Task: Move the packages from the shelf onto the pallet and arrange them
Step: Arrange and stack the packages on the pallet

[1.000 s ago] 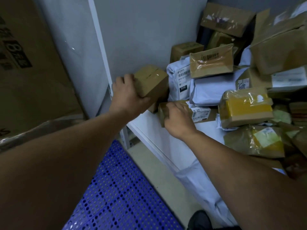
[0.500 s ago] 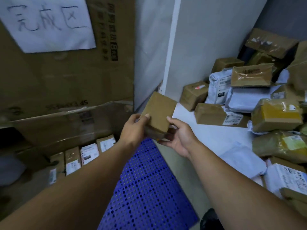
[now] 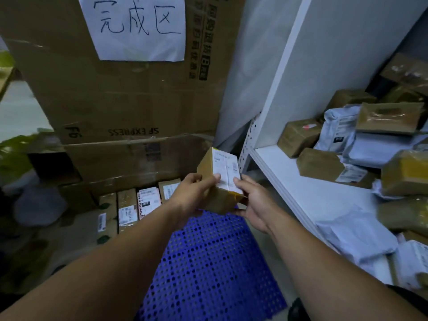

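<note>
**Box flipped label-side out, held over the pallet**

Flipped since half a second back: the box [image 3: 220, 179] was showing a plain brown face then, and now its white label is turned to the camera. It's also been carried a bit further from the shelf [image 3: 308, 195], where it was sitting a second ago beside the upright [image 3: 248, 144].

Counts: one box is held, by two hands. The left hand [image 3: 192, 193] is wrapped round its left side with the thumb pressed on the label. The right hand [image 3: 252, 205] is cupped under the right side, thumb on the label too, other fingers mostly hidden beneath. So both are clamped on it. It's held in the air over the far end of the pallet [image 3: 208, 262], touching nothing else.

Four packages [image 3: 148, 202] are stood in a row at the pallet's far-left edge, labels showing, backed against a big carton [image 3: 115, 100] with one handwritten sign [image 3: 136, 26] stuck on it. On the shelf, two brown boxes [image 3: 298, 136] are seen nearest the upright. Behind them a heap of boxes and grey mailers is piled too tightly to be counted.

Room: most of the blue pallet is left bare, from the row down to the forearms. The shelf's front edge is seen just right of the right forearm, with a strip of bare white board along it.
</note>
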